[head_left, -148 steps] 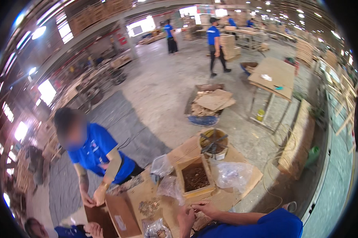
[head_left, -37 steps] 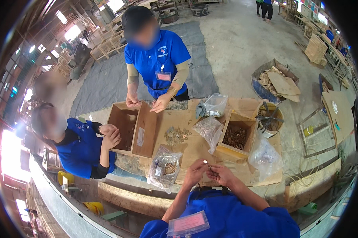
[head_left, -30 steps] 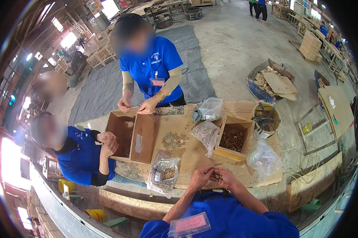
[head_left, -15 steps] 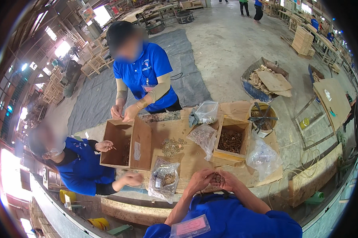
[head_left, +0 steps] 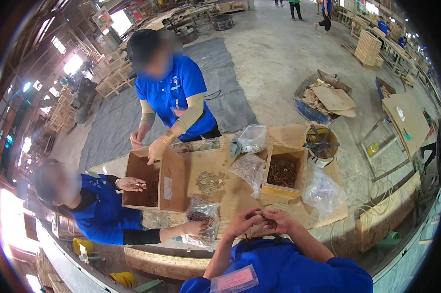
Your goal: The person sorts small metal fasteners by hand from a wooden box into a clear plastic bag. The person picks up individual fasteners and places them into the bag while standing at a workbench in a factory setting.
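Note:
My left hand [head_left: 246,222] and my right hand [head_left: 280,221] meet just in front of my body, over the near edge of the table. The fingers of both are closed in a pinch, fingertips together. Whatever small pieces they hold are too hidden to name. Ahead and slightly left lies a spread of flat round washers [head_left: 210,182] on the brown board [head_left: 230,198]. Beyond my right hand stands a small wooden box [head_left: 281,191] with many rusty-brown screws [head_left: 282,174] in it.
A larger wooden box [head_left: 173,180] stands left, with two co-workers' hands at it. One co-worker's hand [head_left: 196,228] is at a clear bag of screws [head_left: 206,238]. Plastic bags [head_left: 323,194] [head_left: 249,170] and a bucket [head_left: 321,145] lie around the small box.
My fingers have closed over the small round pieces that showed between my hands. The left co-worker's hand has reached the bag of screws; the far co-worker's hands have moved apart.

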Demonstrator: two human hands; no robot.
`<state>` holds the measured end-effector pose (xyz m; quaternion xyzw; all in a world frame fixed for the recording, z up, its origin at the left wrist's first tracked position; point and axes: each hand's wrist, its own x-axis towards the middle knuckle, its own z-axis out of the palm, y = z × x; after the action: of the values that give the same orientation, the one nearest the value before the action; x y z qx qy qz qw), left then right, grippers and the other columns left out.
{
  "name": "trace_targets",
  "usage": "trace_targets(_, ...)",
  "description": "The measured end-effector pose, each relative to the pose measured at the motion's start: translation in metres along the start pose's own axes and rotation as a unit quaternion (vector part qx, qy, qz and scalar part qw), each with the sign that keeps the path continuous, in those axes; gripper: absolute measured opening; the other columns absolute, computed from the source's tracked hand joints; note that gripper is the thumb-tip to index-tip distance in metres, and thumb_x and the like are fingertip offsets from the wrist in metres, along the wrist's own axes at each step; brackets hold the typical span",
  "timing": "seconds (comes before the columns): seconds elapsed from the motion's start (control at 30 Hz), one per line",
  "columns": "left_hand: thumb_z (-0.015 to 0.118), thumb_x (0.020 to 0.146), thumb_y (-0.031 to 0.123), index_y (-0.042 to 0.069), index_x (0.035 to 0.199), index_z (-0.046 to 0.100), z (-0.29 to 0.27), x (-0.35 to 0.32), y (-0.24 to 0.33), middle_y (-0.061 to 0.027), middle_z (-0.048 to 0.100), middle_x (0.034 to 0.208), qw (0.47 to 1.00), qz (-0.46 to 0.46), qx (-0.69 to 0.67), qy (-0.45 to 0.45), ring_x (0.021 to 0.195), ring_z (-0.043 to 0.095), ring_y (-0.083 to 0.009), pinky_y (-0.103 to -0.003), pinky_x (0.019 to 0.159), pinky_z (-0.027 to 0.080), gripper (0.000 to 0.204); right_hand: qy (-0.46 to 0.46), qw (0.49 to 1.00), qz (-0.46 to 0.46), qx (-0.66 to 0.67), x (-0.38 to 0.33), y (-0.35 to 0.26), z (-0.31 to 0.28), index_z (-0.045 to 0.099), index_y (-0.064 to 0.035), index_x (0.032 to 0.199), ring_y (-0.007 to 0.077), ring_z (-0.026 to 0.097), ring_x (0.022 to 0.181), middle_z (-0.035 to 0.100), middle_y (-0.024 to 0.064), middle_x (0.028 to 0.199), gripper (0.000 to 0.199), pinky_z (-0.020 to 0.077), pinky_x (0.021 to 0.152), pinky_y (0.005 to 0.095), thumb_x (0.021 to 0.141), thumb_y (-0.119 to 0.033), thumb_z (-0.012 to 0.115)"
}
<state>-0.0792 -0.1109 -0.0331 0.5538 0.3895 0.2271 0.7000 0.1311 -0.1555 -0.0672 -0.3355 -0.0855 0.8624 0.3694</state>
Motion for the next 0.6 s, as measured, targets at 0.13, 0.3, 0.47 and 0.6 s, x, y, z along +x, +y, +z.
trace_targets(0.13,0.063,0.094,0.019,-0.002,0.118,0.063,-0.004,-0.003,0.008,-0.0048,0.067,0.102,0.999,-0.039,-0.014,-0.010,0.092,0.060,-0.0107,-0.026,0.083,0.048,0.032,-0.014,1.000,-0.011,0.025,0.002,0.004,-0.002,0.063,-0.0043,0.110,0.0140,0.068,0.075,0.069,0.0064,0.094,0.023,0.0587,0.069,0.0292,0.097,-0.022,0.059)
trace_targets(0.3,0.065,0.092,0.018,-0.001,0.110,0.067,-0.002,-0.007,0.018,-0.0039,0.069,0.092,0.999,-0.019,0.027,0.015,0.079,0.060,-0.0084,-0.024,0.068,0.049,0.026,-0.019,0.997,-0.033,0.060,0.006,0.011,-0.003,0.063,-0.0043,0.104,0.0172,0.068,0.080,0.069,0.0092,0.093,0.021,0.0595,0.074,0.0315,0.095,-0.023,0.061)
trace_targets(0.47,0.064,0.083,0.008,0.000,0.096,0.069,-0.016,-0.018,0.037,-0.0150,0.068,0.088,0.938,0.096,0.213,0.257,0.079,0.066,-0.0234,-0.032,0.070,0.051,0.015,0.097,0.988,-0.068,0.095,0.020,0.017,0.001,0.060,-0.0005,0.106,0.0225,0.067,0.085,0.067,0.0118,0.096,0.014,0.0576,0.082,0.0369,0.097,-0.010,0.054)
trace_targets(0.6,0.060,0.079,-0.002,0.000,0.087,0.066,-0.070,-0.026,0.099,-0.0181,0.064,0.083,0.822,0.202,0.321,0.424,0.079,0.062,-0.0357,-0.040,0.071,0.050,0.010,0.153,0.983,-0.047,0.085,0.019,0.022,-0.001,0.054,0.0021,0.111,0.0280,0.066,0.096,0.065,0.0161,0.107,0.017,0.0544,0.092,0.0425,0.097,-0.004,0.046)
